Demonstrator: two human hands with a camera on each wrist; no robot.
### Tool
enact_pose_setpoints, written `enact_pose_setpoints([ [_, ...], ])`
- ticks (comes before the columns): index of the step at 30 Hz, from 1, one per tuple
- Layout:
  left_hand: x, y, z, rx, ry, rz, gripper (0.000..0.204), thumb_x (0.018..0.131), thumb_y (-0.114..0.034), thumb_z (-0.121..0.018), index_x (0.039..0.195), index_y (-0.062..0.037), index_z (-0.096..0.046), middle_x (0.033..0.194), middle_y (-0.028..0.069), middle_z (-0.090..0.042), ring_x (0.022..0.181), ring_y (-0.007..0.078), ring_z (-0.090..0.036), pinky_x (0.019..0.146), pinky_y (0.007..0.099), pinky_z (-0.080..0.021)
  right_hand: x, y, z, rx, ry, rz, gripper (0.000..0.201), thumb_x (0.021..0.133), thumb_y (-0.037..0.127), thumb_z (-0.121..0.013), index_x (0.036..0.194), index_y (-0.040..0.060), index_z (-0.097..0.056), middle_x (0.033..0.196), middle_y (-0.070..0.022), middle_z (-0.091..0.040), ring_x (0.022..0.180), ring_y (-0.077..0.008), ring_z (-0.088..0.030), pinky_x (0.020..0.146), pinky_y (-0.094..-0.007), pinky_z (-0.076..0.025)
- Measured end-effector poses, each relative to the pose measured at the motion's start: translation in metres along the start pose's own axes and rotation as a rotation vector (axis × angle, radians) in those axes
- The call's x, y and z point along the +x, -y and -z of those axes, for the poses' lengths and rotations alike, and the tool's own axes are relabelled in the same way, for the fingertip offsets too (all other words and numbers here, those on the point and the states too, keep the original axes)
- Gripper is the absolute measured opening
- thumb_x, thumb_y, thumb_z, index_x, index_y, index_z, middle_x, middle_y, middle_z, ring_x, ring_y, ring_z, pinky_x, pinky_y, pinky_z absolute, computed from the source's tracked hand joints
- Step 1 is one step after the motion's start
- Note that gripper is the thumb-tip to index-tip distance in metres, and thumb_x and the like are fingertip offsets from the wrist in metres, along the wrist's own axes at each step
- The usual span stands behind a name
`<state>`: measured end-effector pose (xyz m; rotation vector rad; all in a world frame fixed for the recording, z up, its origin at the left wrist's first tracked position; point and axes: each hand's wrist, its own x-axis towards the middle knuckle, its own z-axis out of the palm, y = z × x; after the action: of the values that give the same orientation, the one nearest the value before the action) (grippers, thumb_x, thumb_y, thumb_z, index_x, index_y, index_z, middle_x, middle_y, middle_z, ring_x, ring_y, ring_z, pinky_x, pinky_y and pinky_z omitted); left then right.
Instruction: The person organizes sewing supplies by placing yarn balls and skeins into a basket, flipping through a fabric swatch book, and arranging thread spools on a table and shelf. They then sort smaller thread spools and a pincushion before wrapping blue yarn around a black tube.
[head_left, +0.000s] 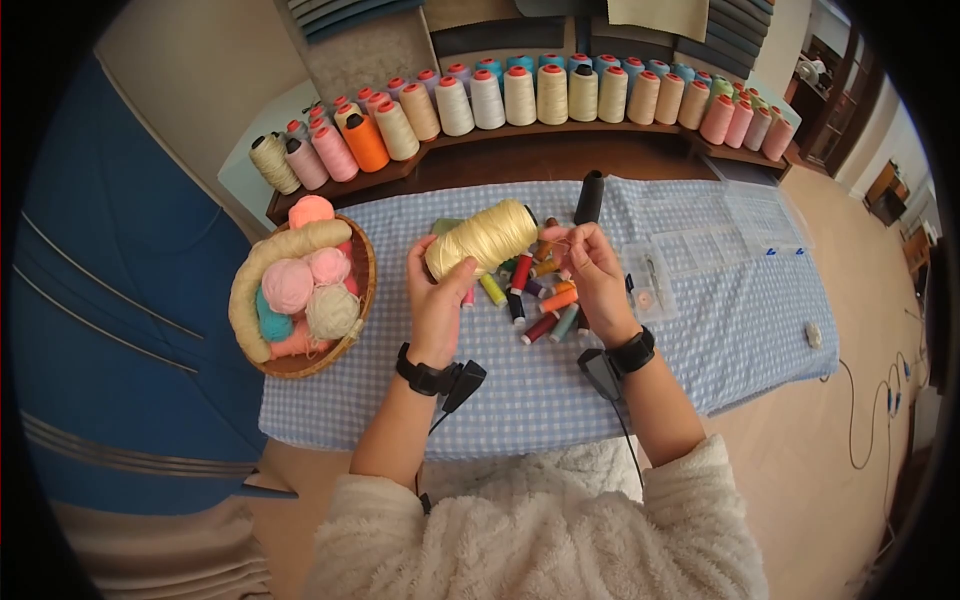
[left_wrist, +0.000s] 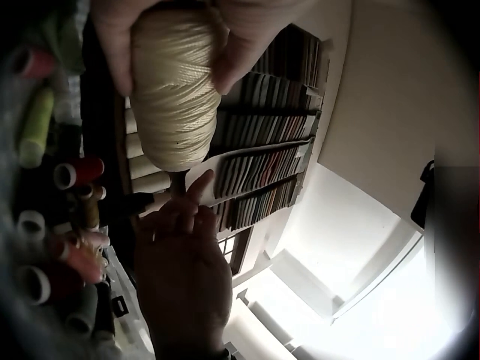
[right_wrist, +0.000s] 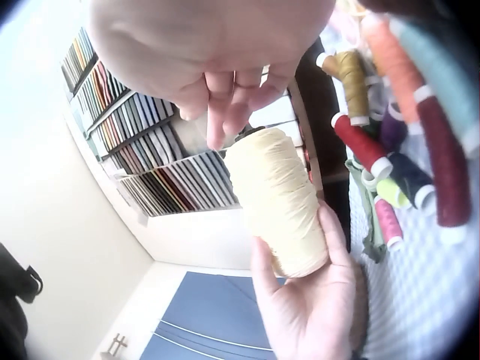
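Observation:
A large cone of pale yellow thread (head_left: 485, 238) lies tilted in my left hand (head_left: 437, 315), which grips it round one end. Its black core shows at the other end, towards my right hand (head_left: 597, 285). In the right wrist view the pale cone (right_wrist: 274, 199) is seen with the left thumb and fingers on either side. My right hand hovers just beyond the core end, thumb and forefinger close together; I cannot tell whether a strand lies between them. Below both hands, several small thread spools lie loose, among them a red spool (head_left: 521, 272) and an orange spool (head_left: 559, 299).
A wicker basket (head_left: 367, 290) of yarn balls stands at the left on the checked tablecloth (head_left: 340, 415). A black cone (head_left: 590, 197) stands behind the right hand. Clear plastic boxes (head_left: 700, 235) lie at the right. Rows of thread cones (head_left: 519, 97) line the shelf behind.

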<state>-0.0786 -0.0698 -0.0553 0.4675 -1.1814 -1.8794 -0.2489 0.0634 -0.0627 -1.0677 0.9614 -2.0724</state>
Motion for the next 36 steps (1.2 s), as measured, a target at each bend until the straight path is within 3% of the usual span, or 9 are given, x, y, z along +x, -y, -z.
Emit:
enact_pose_setpoints([
  [6,-0.002,0.001,-0.002,0.005,0.023,0.071,0.058,0.090,-0.006,-0.073,0.136,-0.0103,-0.038,0.122,0.0066,-0.053,0.105,0.0138,-0.055,0.079,0.0278,-0.047,-0.003,0.000,0.001,0.051,0.030,-0.080,0.008,0.107,0.015,-0.047,0.101,0.0105,-0.046,0.102,-0.0052,-0.061,0.089,-0.0118,-0.053,0.088,-0.0279,-0.044],
  [9,-0.002,0.004,0.000,0.015,0.013,0.056,0.058,0.090,-0.005,-0.073,0.136,-0.0105,-0.038,0.122,0.0065,-0.053,0.104,0.0130,-0.055,0.074,0.0257,-0.046,-0.003,-0.001,0.003,-0.068,-0.008,-0.017,0.007,0.104,0.013,-0.055,0.101,0.0083,-0.050,0.095,-0.0026,-0.061,0.084,-0.0111,-0.055,0.083,-0.0264,-0.046],
  [12,-0.003,0.000,0.000,0.176,0.018,0.031,0.055,0.091,-0.003,-0.071,0.135,-0.0097,-0.039,0.129,0.0094,-0.050,0.114,0.0201,-0.056,0.097,0.0357,-0.051,-0.008,0.000,-0.004,-0.509,-0.075,0.094,0.009,0.096,0.010,-0.066,0.099,0.0054,-0.059,0.086,-0.0010,-0.060,0.076,-0.0111,-0.056,0.073,-0.0256,-0.047],
  [15,-0.005,0.004,-0.003,0.334,0.061,-0.124,0.060,0.085,-0.002,-0.077,0.133,-0.0087,-0.041,0.125,0.0086,-0.050,0.111,0.0178,-0.056,0.095,0.0331,-0.051,-0.007,0.003,-0.009,-0.761,-0.113,0.270,0.011,0.087,0.006,-0.074,0.095,0.0040,-0.066,0.084,-0.0019,-0.059,0.071,-0.0117,-0.056,0.066,-0.0264,-0.046],
  [18,-0.007,0.007,-0.008,0.442,0.103,-0.269,0.065,0.079,-0.002,-0.082,0.131,-0.0068,-0.042,0.121,0.0079,-0.050,0.110,0.0171,-0.056,0.094,0.0317,-0.052,-0.006,0.002,-0.008,-0.779,-0.132,0.251,0.013,0.083,0.003,-0.077,0.093,0.0040,-0.068,0.085,-0.0029,-0.059,0.070,-0.0124,-0.056,0.065,-0.0269,-0.046],
  [21,-0.004,0.014,-0.003,0.511,0.130,-0.363,0.064,0.077,-0.011,-0.086,0.125,-0.0037,-0.045,0.121,0.0100,-0.052,0.110,0.0181,-0.056,0.093,0.0327,-0.051,-0.007,0.001,-0.009,-0.763,-0.142,0.220,0.014,0.081,0.002,-0.077,0.091,0.0038,-0.068,0.084,-0.0024,-0.060,0.069,-0.0125,-0.055,0.064,-0.0264,-0.046],
  [30,-0.007,0.012,-0.006,0.603,0.100,-0.391,0.065,0.073,-0.010,-0.087,0.123,-0.0031,-0.047,0.118,0.0108,-0.055,0.109,0.0199,-0.057,0.094,0.0354,-0.049,-0.009,0.000,-0.011,-0.899,-0.139,0.193,0.011,0.082,0.002,-0.076,0.089,0.0037,-0.068,0.081,-0.0049,-0.061,0.066,-0.0151,-0.058,0.060,-0.0286,-0.048],
  [33,-0.008,0.012,-0.007,0.696,0.089,-0.451,0.066,0.071,-0.007,-0.088,0.123,-0.0035,-0.047,0.118,0.0107,-0.055,0.110,0.0215,-0.057,0.096,0.0359,-0.048,-0.008,0.002,-0.012,-0.930,-0.166,0.288,0.011,0.083,0.003,-0.075,0.090,0.0037,-0.067,0.081,-0.0055,-0.062,0.064,-0.0161,-0.059,0.060,-0.0282,-0.048],
  [36,-0.010,0.009,-0.011,0.792,0.129,-0.581,0.067,0.068,-0.006,-0.089,0.122,-0.0038,-0.048,0.118,0.0108,-0.055,0.109,0.0230,-0.057,0.096,0.0360,-0.047,-0.008,0.004,-0.014,-0.949,-0.162,0.257,0.011,0.084,0.003,-0.075,0.091,0.0036,-0.066,0.081,-0.0057,-0.062,0.064,-0.0166,-0.060,0.060,-0.0284,-0.049],
])
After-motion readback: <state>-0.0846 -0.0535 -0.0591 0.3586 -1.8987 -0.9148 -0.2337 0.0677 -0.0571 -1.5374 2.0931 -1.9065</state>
